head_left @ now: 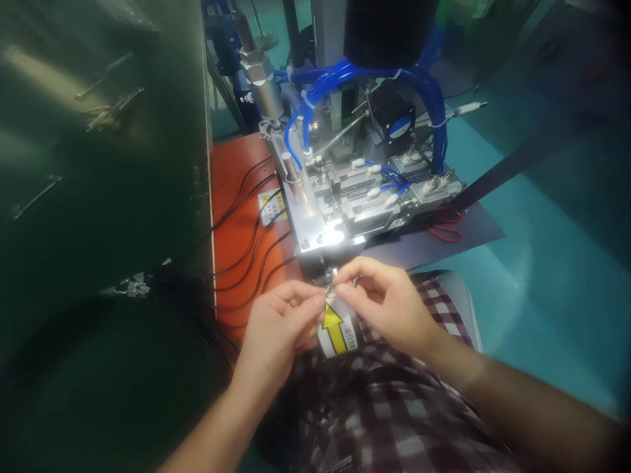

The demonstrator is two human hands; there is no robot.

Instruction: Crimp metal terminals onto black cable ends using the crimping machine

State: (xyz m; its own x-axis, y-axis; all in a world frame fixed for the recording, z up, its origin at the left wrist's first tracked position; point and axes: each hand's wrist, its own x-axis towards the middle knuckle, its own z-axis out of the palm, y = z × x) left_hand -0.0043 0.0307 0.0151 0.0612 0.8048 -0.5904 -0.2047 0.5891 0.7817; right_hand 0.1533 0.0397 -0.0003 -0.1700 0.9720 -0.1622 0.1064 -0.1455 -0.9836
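Note:
My left hand (279, 325) and my right hand (384, 302) meet just in front of a small metal machine (340, 197). Both pinch a tiny part (329, 289) between thumb and fingertips; it is too small to name. The fingertips sit at the machine's front edge, right above a white label with a yellow arrow (338, 332). Several thin black wires (251, 246) run from the left across the orange mat (231, 171) toward my hands.
Blue air hoses (345, 75) loop over the machine's top, and a steel cylinder (261, 82) stands at its left. A red wire loop (446, 223) lies to the right on a dark sheet. Checked cloth (394, 394) covers my lap. A dark green panel (98, 164) fills the left.

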